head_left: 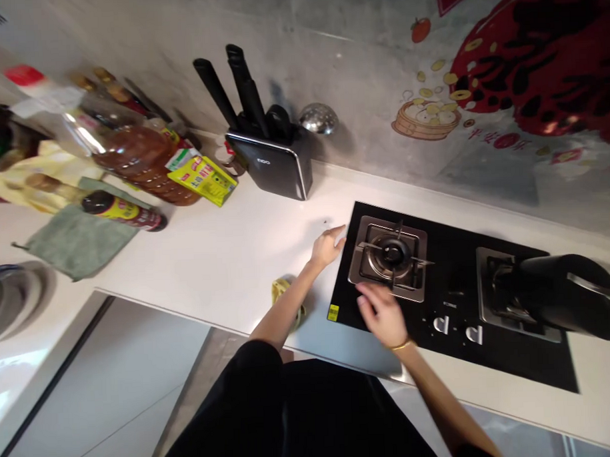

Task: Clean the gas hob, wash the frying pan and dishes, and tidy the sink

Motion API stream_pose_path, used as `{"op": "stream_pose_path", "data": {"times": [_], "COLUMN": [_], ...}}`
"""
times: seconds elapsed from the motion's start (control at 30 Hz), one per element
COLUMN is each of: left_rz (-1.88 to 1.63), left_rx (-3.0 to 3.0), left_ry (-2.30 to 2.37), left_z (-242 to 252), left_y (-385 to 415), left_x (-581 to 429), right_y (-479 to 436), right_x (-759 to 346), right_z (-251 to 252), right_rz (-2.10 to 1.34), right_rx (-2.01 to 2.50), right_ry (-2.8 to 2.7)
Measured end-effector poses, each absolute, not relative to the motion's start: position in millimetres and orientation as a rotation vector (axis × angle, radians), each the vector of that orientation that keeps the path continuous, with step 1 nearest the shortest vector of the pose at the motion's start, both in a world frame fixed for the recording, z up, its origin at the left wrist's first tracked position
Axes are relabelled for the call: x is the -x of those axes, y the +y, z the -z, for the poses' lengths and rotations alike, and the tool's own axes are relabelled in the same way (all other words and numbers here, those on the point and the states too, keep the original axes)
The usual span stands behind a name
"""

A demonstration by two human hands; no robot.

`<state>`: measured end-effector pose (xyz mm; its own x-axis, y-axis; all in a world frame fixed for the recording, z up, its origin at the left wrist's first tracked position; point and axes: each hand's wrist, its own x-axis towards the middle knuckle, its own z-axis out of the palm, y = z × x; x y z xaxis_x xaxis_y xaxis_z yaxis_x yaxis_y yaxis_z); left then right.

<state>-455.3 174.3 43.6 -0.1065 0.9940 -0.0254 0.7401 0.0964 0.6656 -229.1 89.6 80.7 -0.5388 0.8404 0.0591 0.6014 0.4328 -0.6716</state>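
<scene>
My left hand is at the left edge of the black gas stove, index finger stretched toward the glass and thumb apart. Nothing shows in it. My right hand, with a thin gold bracelet at the wrist, is over the stove's front left part. Its fingers reach to the front rim of the left burner, thumb apart, and it holds nothing I can see. Partly hidden behind my left forearm, a yellow cloth lies on the white counter.
A black pot stands on the right burner. Behind the counter are a knife block and a metal ladle. Leftward are a large oil bottle, a yellow packet, a dark sauce bottle, a green cloth and stacked plates.
</scene>
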Motion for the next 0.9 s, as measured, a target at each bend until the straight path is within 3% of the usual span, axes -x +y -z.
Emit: {"op": "stream_pose_path", "data": {"times": [0.1,0.3,0.53,0.7,0.9], "left_rz": [-0.797,-0.899,-1.139,-1.211,-1.358], "left_rx": [-1.529,-1.514,-1.340,-1.279,-1.266], "left_ry": [2.061,2.000,2.091,2.011,1.899], "left_z": [-45,-33,-41,-49,-41], "left_y": [160,111,109,138,174], "left_x": [491,556,657,718,757], "right_y": [25,-8,141,265,249], "right_x": [324,410,393,412,437], "right_z": [-46,17,-13,4,30], "right_rz": [-1.031,-1.123,-0.779,-0.695,-0.654], "right_rx": [0.961,1.066,1.499,1.793,1.665], "right_ry": [-2.347,-2.402,-1.843,-1.913,-2.102]}}
